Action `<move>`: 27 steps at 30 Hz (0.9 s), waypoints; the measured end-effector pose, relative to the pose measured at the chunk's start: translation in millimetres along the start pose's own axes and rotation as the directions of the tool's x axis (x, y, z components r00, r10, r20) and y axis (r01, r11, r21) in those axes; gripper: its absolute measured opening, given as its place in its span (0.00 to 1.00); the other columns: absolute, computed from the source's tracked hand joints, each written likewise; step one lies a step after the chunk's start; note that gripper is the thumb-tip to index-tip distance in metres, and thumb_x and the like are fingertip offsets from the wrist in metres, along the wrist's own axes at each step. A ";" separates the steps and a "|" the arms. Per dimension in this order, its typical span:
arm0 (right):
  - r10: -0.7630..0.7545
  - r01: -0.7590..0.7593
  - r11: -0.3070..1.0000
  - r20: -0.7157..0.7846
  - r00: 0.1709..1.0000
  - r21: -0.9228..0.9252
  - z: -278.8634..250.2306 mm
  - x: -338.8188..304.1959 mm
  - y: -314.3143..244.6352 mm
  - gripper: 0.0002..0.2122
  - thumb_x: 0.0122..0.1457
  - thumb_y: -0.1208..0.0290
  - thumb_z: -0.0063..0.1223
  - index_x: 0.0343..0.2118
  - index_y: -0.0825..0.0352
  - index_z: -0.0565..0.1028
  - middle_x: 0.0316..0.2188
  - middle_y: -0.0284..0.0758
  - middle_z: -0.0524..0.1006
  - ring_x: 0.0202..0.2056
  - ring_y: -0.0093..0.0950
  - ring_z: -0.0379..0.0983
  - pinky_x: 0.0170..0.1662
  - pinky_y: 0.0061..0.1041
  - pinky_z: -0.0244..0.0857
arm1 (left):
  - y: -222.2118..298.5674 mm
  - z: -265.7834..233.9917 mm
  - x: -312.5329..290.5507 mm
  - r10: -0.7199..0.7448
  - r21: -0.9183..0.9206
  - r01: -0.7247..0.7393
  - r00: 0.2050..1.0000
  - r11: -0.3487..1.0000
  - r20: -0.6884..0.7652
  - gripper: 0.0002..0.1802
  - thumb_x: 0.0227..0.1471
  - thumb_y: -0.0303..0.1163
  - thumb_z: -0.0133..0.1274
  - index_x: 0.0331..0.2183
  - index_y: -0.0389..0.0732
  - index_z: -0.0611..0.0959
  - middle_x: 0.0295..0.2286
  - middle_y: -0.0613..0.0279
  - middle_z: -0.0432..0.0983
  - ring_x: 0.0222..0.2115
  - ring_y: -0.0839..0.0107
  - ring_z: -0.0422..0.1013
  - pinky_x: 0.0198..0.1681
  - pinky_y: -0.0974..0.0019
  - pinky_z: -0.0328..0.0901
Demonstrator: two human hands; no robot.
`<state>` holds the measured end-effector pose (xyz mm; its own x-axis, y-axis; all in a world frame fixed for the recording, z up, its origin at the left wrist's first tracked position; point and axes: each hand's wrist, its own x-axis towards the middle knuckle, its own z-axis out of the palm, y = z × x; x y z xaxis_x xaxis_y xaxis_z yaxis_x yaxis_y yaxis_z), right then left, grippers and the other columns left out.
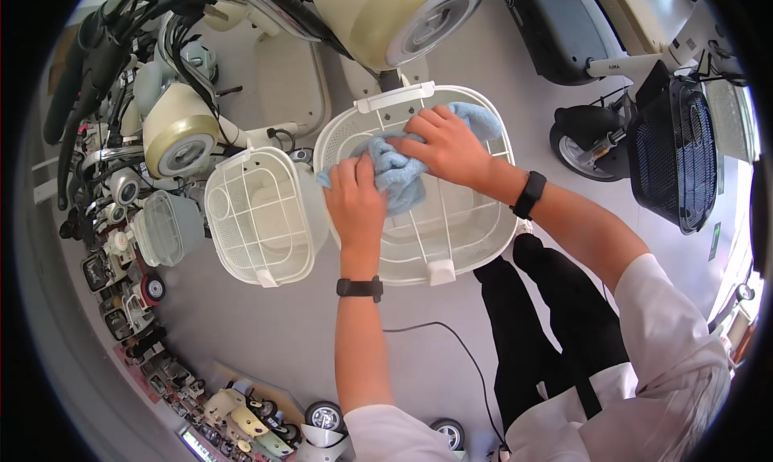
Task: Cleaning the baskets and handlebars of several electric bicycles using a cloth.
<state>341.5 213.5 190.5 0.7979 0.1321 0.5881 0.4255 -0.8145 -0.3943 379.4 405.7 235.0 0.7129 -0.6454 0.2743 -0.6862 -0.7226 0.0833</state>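
A light blue cloth [400, 180] lies bunched over the wire lid of a white basket [475, 240] fixed at the front of a cream scooter. Both hands are on it. My left hand [355, 194] grips the cloth's left side, its fingers curled into the folds near the basket's left rim. My right hand [447, 146] is closed on the upper part, knuckles up, with a loose end of cloth trailing to the right behind it. Folds hide the fingertips of both hands. Under the cloth, the lid's white bars run across the basket.
Close on the left stands a second white basket [262, 216] with a wire lid. A cream headlight [435, 23] hangs just beyond the basket. To the right is a scooter with a black mesh basket [675, 152]. Parked scooters line the left; a thin cable [451, 331] crosses the floor.
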 end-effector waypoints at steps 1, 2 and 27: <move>0.031 -0.031 0.999 -0.029 0.999 -0.015 0.3 4.3 -0.7 0.16 0.45 0.76 0.57 0.40 0.56 0.78 0.30 0.29 0.68 0.36 0.29 0.67 0.38 0.28 0.60 | 0.9 -4.7 6.1 -0.035 -0.014 0.035 0.999 0.999 -0.009 0.30 0.29 0.27 0.69 0.41 0.44 0.79 0.35 0.65 0.70 0.39 0.60 0.68 0.40 0.56 0.64; 0.065 -0.066 0.997 -0.038 0.997 -0.027 0.9 11.3 2.8 0.18 0.43 0.76 0.58 0.40 0.56 0.77 0.31 0.29 0.69 0.37 0.29 0.68 0.40 0.29 0.61 | -1.1 -4.8 16.8 -0.040 -0.022 0.040 0.999 0.999 -0.006 0.30 0.29 0.27 0.69 0.41 0.44 0.79 0.35 0.65 0.70 0.39 0.60 0.68 0.40 0.56 0.64; -0.013 -0.040 0.978 0.248 0.969 0.206 -37.6 -95.5 -107.7 0.10 0.49 0.71 0.54 0.37 0.60 0.74 0.27 0.30 0.63 0.32 0.27 0.65 0.34 0.26 0.56 | 42.8 -38.8 -151.7 -0.147 -0.125 0.146 0.989 0.981 -0.005 0.12 0.41 0.30 0.62 0.32 0.38 0.81 0.28 0.60 0.71 0.31 0.56 0.69 0.32 0.58 0.65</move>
<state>203.4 267.3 203.3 0.8733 0.2787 0.3997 0.4723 -0.6856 -0.5539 236.3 482.3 234.1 0.8056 -0.5306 0.2635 -0.5876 -0.7723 0.2414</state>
